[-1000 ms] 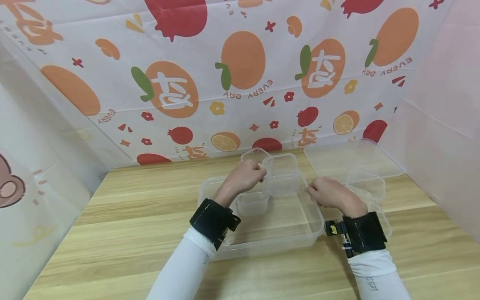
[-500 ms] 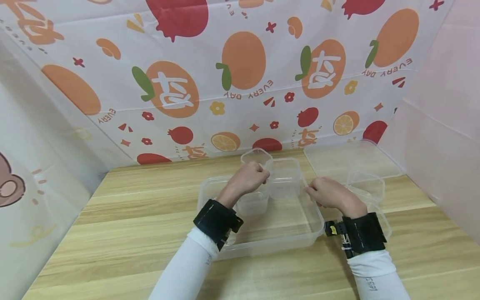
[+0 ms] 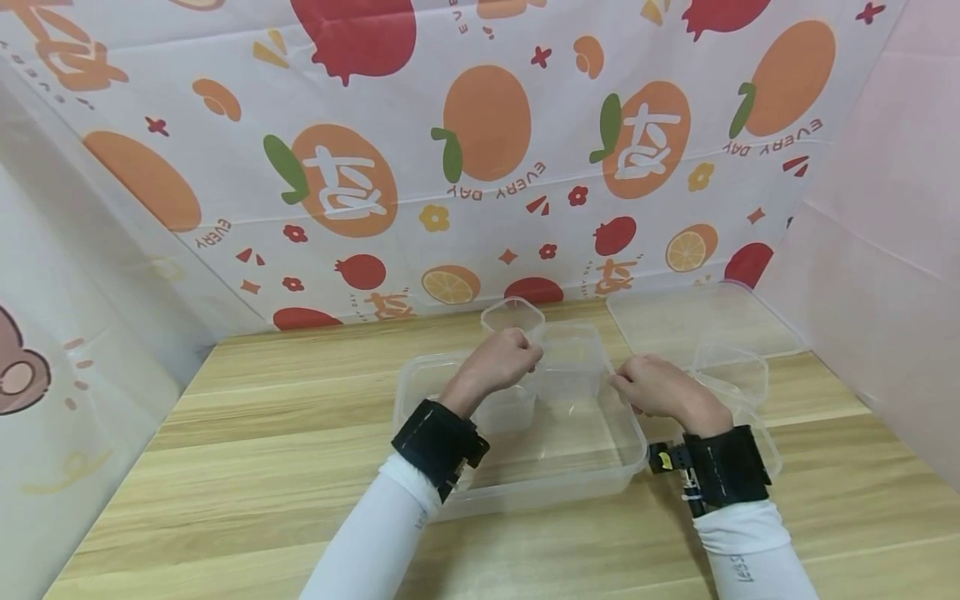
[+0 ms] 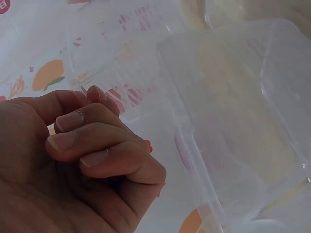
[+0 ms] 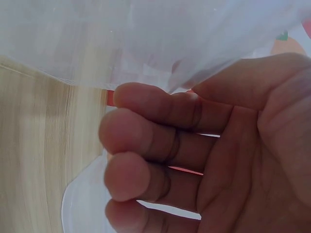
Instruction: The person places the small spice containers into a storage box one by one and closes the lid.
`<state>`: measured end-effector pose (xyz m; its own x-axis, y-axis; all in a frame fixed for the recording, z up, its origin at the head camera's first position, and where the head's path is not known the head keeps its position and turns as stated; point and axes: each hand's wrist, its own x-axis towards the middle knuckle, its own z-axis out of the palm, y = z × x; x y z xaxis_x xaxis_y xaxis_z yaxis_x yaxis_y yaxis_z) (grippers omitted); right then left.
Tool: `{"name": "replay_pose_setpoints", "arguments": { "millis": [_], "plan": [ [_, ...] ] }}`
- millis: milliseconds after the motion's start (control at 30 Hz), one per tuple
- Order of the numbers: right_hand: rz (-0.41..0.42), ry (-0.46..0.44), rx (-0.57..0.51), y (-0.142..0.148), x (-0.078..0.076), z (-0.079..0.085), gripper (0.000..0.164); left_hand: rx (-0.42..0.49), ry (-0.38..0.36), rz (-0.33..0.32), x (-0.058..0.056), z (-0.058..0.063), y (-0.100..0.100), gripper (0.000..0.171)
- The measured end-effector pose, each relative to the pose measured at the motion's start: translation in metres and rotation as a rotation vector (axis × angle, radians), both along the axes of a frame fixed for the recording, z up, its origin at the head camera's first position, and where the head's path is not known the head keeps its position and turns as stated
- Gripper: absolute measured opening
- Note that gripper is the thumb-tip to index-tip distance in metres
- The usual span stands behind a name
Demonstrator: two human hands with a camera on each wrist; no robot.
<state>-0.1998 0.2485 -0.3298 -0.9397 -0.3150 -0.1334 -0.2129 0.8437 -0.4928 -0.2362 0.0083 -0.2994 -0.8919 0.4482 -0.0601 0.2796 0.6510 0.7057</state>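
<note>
The left hand (image 3: 495, 362) pinched the rim of a small clear plastic container (image 3: 576, 371) between thumb and index finger, its other fingers curled in. That container was inside the large clear plastic box (image 3: 540, 493), toward its back right corner; whether its base touched the box's floor could not be told. The right hand (image 3: 660, 387) pinched the box's right rim between thumb and fingers. A second small container (image 3: 506, 414) was in the box, left of the first and partly behind the left hand. Another small clear piece (image 3: 513, 315) showed at the box's back edge, though whether within or behind it was unclear. Right of the box lay two small clear lids, one nearer its back (image 3: 735, 371) and one partly under the right wrist (image 3: 763, 437). A large rectangular lid (image 3: 705, 321) lay behind and to the right of the box. The wooden worktop (image 3: 225, 467) carried the box, and a fruit-print cloth (image 3: 487, 200) hung behind it.
</note>
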Motion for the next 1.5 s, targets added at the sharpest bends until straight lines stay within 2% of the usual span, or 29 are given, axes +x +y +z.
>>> {"name": "replay_pose_setpoints", "arguments": {
  "millis": [167, 600, 1133, 1500],
  "plan": [
    [0.002, -0.010, 0.001, -0.001, 0.000, -0.001, 0.041, 0.009, -0.018, -0.013, 0.001, -0.003, 0.000, 0.043],
    [-0.007, -0.013, -0.002, -0.001, -0.001, -0.001, 0.038, 0.004, -0.030, -0.008, -0.004, -0.012, 0.002, 0.043],
    [0.009, -0.004, -0.022, 0.000, -0.001, -0.001, 0.036, -0.092, -0.060, 0.029, 0.003, -0.012, 0.007, 0.043],
    [0.014, 0.013, -0.023, 0.001, -0.001, -0.002, 0.035, -0.203, -0.049, -0.006, 0.006, -0.013, 0.009, 0.029]
  ]
}}
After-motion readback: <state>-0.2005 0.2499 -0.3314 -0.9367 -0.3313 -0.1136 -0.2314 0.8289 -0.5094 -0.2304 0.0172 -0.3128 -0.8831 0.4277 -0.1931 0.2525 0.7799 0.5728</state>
